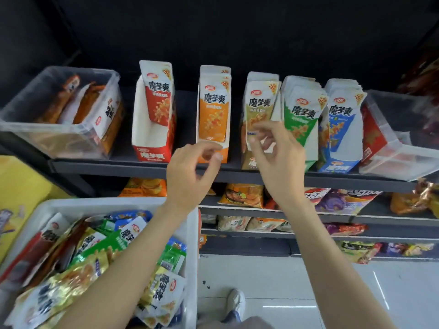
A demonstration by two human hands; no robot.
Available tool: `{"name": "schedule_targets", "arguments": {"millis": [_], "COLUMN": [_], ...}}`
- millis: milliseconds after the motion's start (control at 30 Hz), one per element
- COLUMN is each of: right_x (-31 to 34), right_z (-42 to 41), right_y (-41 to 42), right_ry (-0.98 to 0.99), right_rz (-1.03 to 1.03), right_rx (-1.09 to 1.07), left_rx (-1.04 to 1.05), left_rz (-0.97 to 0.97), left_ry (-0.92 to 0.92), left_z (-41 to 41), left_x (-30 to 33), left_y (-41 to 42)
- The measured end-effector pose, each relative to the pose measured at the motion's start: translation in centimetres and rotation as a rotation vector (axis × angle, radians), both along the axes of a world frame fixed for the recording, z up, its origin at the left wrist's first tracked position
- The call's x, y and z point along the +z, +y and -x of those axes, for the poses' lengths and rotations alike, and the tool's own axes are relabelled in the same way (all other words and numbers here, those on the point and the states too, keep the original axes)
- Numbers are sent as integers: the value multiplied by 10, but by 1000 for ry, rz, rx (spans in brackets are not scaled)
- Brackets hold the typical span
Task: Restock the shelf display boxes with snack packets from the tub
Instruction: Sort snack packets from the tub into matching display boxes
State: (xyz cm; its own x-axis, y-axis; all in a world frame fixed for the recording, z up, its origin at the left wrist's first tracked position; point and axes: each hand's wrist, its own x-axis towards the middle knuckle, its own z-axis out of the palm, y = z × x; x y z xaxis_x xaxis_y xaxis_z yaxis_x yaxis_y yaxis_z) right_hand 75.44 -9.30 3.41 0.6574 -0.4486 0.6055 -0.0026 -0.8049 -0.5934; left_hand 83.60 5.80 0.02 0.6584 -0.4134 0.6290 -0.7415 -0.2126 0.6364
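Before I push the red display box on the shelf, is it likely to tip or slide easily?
The red display box looks nearly empty, with one packet leaning at the back, so it is probably light and may slide at a small push. It is tall, narrow and open-fronted, thin card by the look, so it could tip or flex if pushed high.

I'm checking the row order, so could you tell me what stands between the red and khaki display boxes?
In the head view, the orange display box stands between the red display box and the khaki one.
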Motion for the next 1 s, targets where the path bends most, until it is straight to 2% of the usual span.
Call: {"name": "schedule_targets", "arguments": {"millis": [67, 133, 233, 333, 400, 500, 567, 667, 800, 900, 1000], "right_x": [-12, -31, -64, -89, -104, -125, -137, -142, -124, -99, -82], "right_z": [18, 27, 24, 13, 7, 4, 5, 4, 4, 10, 12], "right_y": [38, 72, 116, 153, 175, 201, 216, 223, 213, 200, 179], "right_ry": [105, 268, 505, 786, 949, 1128, 1210, 1217, 1113, 912, 691], "right_rz": [-122, -171, -100, 60, 186, 282, 348, 369, 325, 371, 406], "right_rx": [123, 262, 439, 558, 621, 643, 629, 581, 542, 590, 613], "left_rx": [57, 104, 142, 141, 101, 96, 98, 99, 78, 21, -17], "left_rz": [72, 38, -252, -687, -881, -982, -990, -931, -793, -606, -533], "left_ry": [91, 185, 279, 138, 136, 207, 185, 155, 239, 460, 620], "left_z": [10, 15, 14, 11, 14, 24, 28, 29, 27, 23, 16], "left_x": [-5, -16, -46, -81, -98, -107, -111, -114, -99, -79, -65], "left_y": [40, 84, 147, 196, 220, 238, 244, 245, 237, 224, 212]}}
